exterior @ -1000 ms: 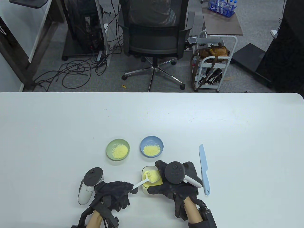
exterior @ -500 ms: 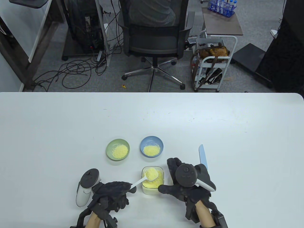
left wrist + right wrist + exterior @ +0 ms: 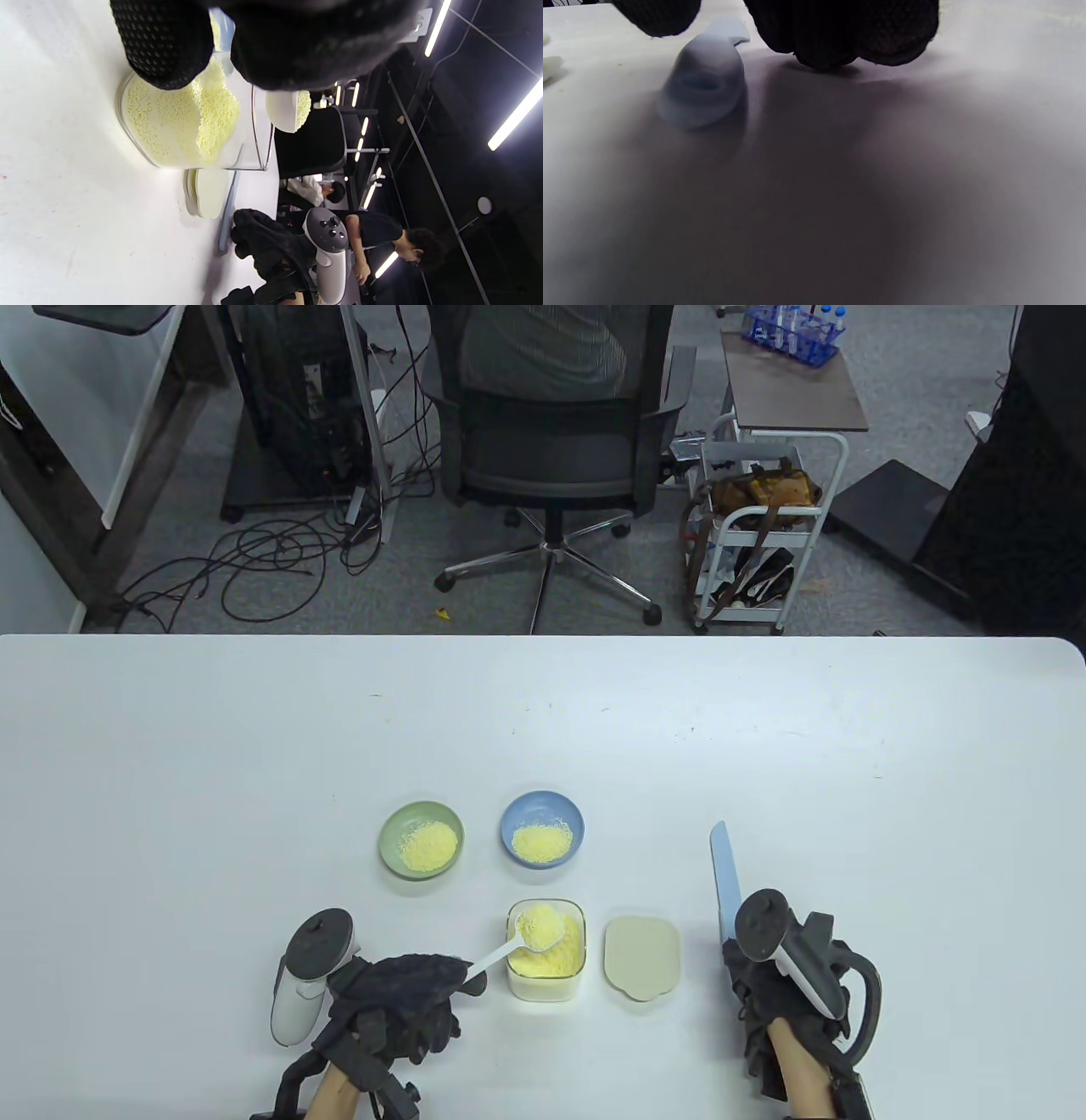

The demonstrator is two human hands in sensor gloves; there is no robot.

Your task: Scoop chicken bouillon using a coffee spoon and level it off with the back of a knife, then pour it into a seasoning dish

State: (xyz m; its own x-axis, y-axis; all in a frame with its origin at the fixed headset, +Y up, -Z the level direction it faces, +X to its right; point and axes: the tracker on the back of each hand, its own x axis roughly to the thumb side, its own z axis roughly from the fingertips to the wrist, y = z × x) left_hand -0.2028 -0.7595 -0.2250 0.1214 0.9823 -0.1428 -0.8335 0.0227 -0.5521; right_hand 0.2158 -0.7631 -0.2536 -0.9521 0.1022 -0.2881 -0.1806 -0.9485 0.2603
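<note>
My left hand (image 3: 465,977) pinches the handle of a white coffee spoon (image 3: 540,925). Its bowl, heaped with yellow chicken bouillon, hovers over the open clear container (image 3: 547,976) of bouillon; the wrist view shows the spoon (image 3: 288,111) above the container (image 3: 182,127). A light blue knife (image 3: 724,865) lies to the right, blade pointing away. My right hand (image 3: 745,965) sits over its handle. In the right wrist view the handle end (image 3: 702,84) lies flat on the table between thumb and fingers (image 3: 840,34), whose tips touch the table without closing on it.
A green dish (image 3: 390,827) and a blue dish (image 3: 512,814), each holding bouillon, stand behind the container. The container's beige lid (image 3: 643,957) lies between container and knife. The white table (image 3: 254,746) stretches wide; a chair and a cart stand beyond its far edge.
My right hand left the container and moved right, down onto the knife handle, uncovering the lid. The left hand raised the heaped spoon slightly and holds it over the container.
</note>
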